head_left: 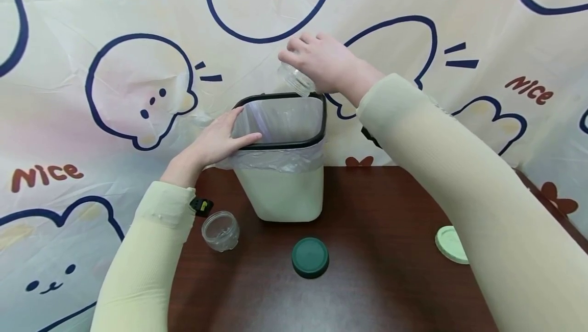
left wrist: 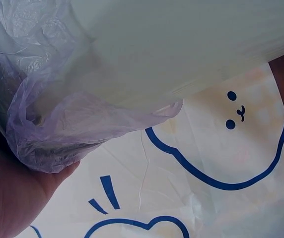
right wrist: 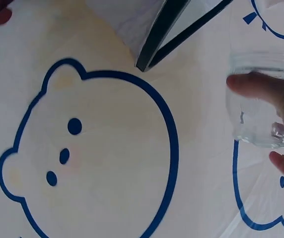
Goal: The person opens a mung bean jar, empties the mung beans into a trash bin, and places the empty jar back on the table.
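Note:
Above the back right of the bin, my right hand [head_left: 319,61] grips a clear jar [head_left: 296,79], tilted with its threaded mouth down toward the bin. In the right wrist view the thumb lies across the side of this see-through jar [right wrist: 256,111]. My left hand [head_left: 213,140] rests on the left side of the bin's black rim [head_left: 287,145], thumb and fingers spread. The pale bin [head_left: 287,194] stands upright, lined with a thin translucent bag [head_left: 298,161] folded over the rim. In the left wrist view, the bag [left wrist: 62,134] hangs loosely beside that hand.
On the brown table [head_left: 367,281], an open clear jar [head_left: 221,232] stands near my left forearm. A dark green lid [head_left: 310,257] lies in front of the bin. At the right, a light green lid [head_left: 450,244] is partly hidden by my right sleeve. A patterned cloth [head_left: 147,10] hangs behind.

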The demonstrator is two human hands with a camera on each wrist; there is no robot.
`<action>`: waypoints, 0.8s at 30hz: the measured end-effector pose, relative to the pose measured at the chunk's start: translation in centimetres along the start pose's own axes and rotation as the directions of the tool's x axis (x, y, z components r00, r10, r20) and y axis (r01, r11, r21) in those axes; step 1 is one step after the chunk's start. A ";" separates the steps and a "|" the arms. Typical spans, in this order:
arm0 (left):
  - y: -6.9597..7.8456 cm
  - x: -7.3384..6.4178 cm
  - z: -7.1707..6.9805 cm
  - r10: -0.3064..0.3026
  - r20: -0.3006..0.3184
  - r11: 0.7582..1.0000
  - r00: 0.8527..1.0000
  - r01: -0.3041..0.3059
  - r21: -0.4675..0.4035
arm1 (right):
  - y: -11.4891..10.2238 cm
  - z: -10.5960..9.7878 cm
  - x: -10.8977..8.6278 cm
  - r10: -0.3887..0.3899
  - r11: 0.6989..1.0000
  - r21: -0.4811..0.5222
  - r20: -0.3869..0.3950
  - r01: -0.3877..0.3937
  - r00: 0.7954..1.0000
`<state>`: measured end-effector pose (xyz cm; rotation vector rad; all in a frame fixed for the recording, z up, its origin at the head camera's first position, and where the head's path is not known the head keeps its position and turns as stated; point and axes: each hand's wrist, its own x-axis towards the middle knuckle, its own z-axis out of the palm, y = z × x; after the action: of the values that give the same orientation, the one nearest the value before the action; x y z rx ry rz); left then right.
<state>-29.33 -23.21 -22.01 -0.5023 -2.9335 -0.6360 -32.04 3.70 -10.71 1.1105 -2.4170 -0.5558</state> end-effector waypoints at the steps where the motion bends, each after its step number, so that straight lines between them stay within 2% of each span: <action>1: 0.0 0.0 0.0 0.001 0.001 1.000 1.000 -0.001 0.001 | 0.1 0.1 -0.1 0.015 0.999 0.036 0.010 -0.016 1.000; 9: -0.3 0.2 0.2 0.016 -0.005 1.000 1.000 -0.016 0.020 | 0.7 1.0 -0.7 0.118 0.966 0.231 0.003 -0.115 0.993; 15: -0.3 -0.1 0.0 0.004 -0.002 1.000 1.000 -0.004 0.022 | 1.2 1.5 -1.4 0.181 0.922 0.346 0.007 -0.172 0.983; 17: -0.3 -0.1 0.0 0.001 -0.002 1.000 1.000 -0.001 0.022 | 1.6 1.9 -1.8 0.199 0.896 0.403 0.009 -0.186 0.980; 20: -0.3 0.0 -0.1 -0.001 -0.002 1.000 1.000 0.001 0.025 | 2.1 2.5 -2.4 0.228 0.841 0.496 0.041 -0.218 0.973; 22: -0.3 0.0 -0.1 0.000 -0.001 1.000 1.000 0.000 0.025 | 2.4 3.0 -2.8 0.251 0.796 0.555 0.061 -0.242 0.966; 24: -0.4 0.0 -0.1 0.002 -0.002 1.000 1.000 -0.002 0.025 | 2.7 3.5 -3.2 0.283 0.735 0.621 0.088 -0.274 0.955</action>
<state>-29.49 -23.55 -22.03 -0.5012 -2.9348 -0.5978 -33.67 8.46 -12.88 0.9265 -2.7648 0.4041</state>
